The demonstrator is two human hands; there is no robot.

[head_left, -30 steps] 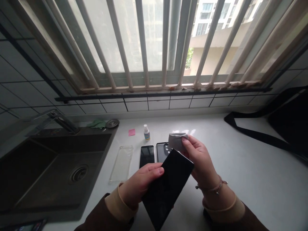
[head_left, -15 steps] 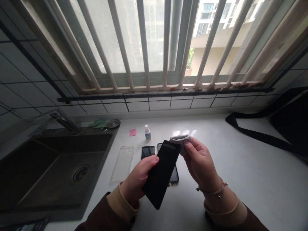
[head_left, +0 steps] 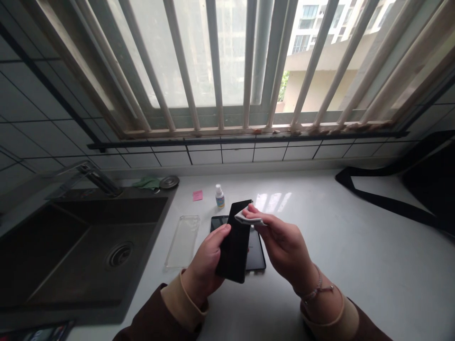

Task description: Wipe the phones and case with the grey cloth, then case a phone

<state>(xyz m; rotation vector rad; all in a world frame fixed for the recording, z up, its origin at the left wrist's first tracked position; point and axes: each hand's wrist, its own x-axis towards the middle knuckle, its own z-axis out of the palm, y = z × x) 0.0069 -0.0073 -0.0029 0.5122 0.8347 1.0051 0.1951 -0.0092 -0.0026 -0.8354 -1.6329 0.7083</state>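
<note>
My left hand (head_left: 206, 259) grips a black phone (head_left: 234, 251) by its left edge, thumb on the near face, the phone tilted above the counter. A folded pale grey cloth (head_left: 249, 219) is pinched in my right hand (head_left: 284, 241) and lies against the upper part of the phone. Behind the held phone, two more dark devices lie on the counter: a phone (head_left: 217, 221) mostly covered by my left hand, and a larger one (head_left: 256, 258) partly hidden. To the left rests a clear phone case (head_left: 182, 241).
A small spray bottle (head_left: 219, 196) and a pink sticky note (head_left: 197, 195) sit farther back on the white counter (head_left: 359, 255). At left is a dark sink (head_left: 81, 246) with a faucet (head_left: 99, 180). A black strap (head_left: 377, 201) lies at right, below the barred window.
The cloth has moved from the phone's top right corner down and left onto its face. The phone has turned more upright, and my right hand has shifted left with its palm turned.
</note>
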